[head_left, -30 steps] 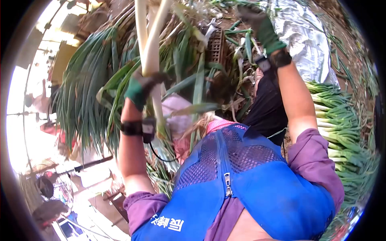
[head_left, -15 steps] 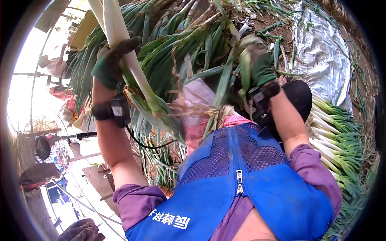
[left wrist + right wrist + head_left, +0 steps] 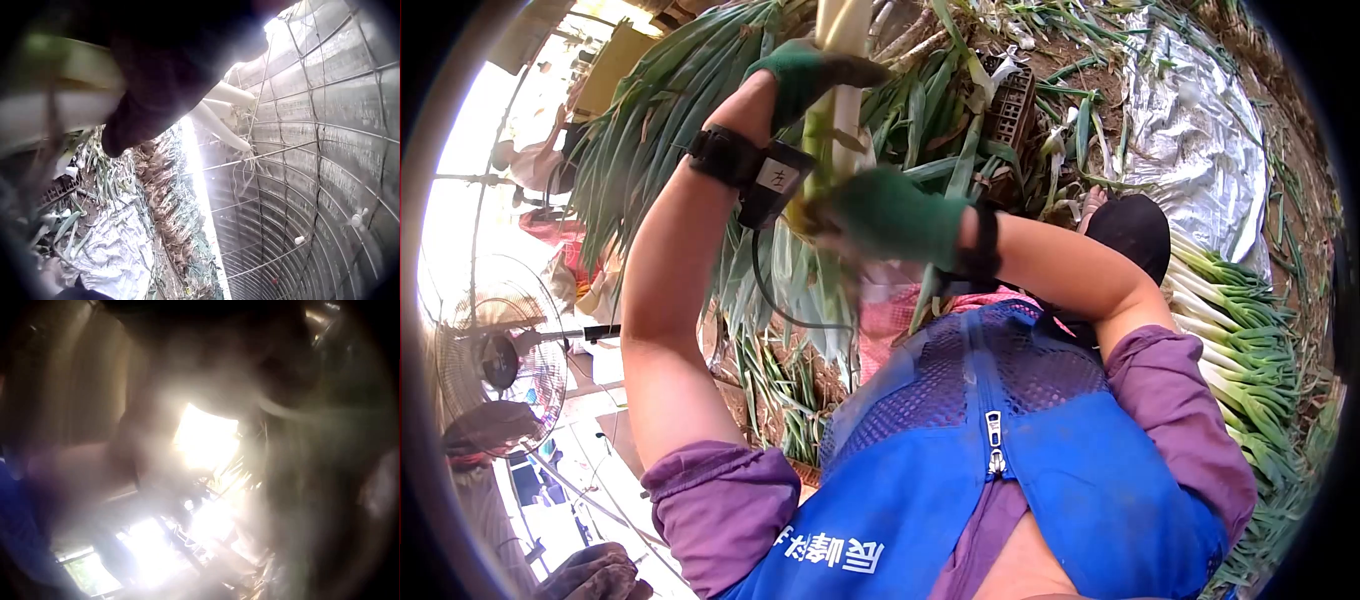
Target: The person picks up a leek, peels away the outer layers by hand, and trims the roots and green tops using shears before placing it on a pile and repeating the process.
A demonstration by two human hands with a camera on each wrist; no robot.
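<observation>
My left hand (image 3: 818,82), in a green and dark glove, grips a few thick green onions (image 3: 845,28) by their white shafts. Their pale root ends (image 3: 219,119) stick out past the dark gloved fingers in the left wrist view. Below it, my gloved right hand (image 3: 892,215) is blurred and overlaps the lower stalks, where they turn green; I cannot tell if its fingers are closed round them. The leaves hang toward the pink cloth (image 3: 890,335) at my lap. The right wrist view is dark and smeared.
A heap of untrimmed green onions (image 3: 655,130) lies at the left. A row of cleaned ones (image 3: 1230,350) lies at the right, by a silvery sheet (image 3: 1195,140). A brown plastic crate (image 3: 1010,108) sits ahead among scraps. A fan (image 3: 500,360) stands at far left.
My right hand has come from the far right, past a blurred strip of leaf, in to the stalks. My left hand, still gripping the green onions, swung left and then back right.
</observation>
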